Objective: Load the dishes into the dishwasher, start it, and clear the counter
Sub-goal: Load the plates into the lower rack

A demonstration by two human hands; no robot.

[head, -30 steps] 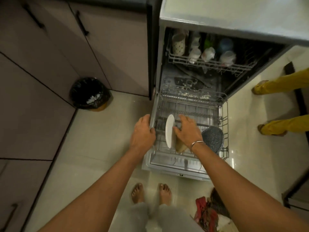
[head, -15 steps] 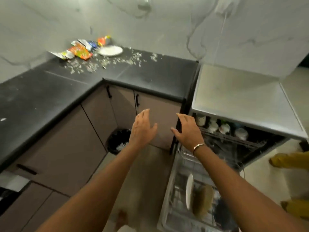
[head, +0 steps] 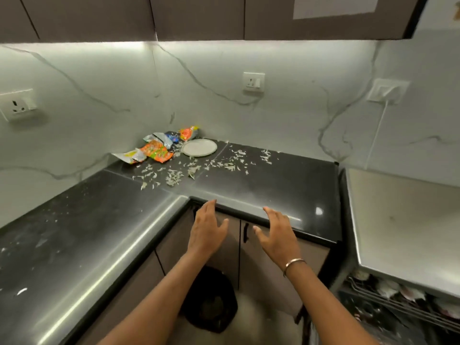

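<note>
One plate [head: 200, 147] is waiting on the counter [head: 261, 188].
The left hand [head: 207, 230] and right hand [head: 276, 236] are reaching out, fingers spread, holding nothing; wrappers [head: 154, 151] are lying beside it; the dishwasher [head: 398, 220] is sitting open.

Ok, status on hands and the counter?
Left hand, right hand open, empty. Round white plate on black counter, untouched. Crumpled snack wrappers, pale scraps beside it.
</note>
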